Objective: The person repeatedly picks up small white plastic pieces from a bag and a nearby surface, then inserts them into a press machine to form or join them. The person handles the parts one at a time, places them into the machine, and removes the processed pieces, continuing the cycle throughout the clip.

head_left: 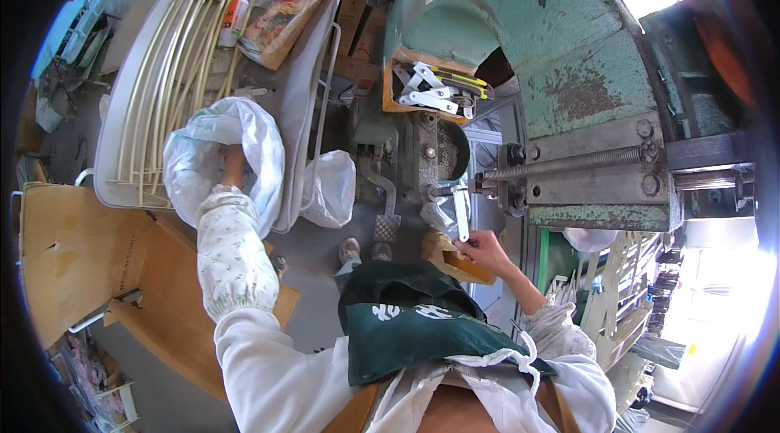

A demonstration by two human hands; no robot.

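Observation:
My left hand (pixel 232 163) reaches down into a white plastic bag (pixel 266 145) that stands on the edge of a trolley. Its fingers are hidden in the bag, so I cannot see what they touch. In my right hand (pixel 485 254), a flat white metal strip (pixel 461 214) is pinched by its near end and points away from me. The strip's far end is close to the tooling of a green press (pixel 585 75), just below a threaded rod (pixel 577 163); contact cannot be made out.
White hinged metal pieces and yellow-handled pliers (pixel 463 82) lie in a box (pixel 390 92) on the press. Long cream rods (pixel 175 67) cover the trolley (pixel 110 140). A foot pedal (pixel 387 228) is near my shoes. An open cardboard box (pixel 77 246) stands left; a second white bag (pixel 331 189) hangs by the trolley.

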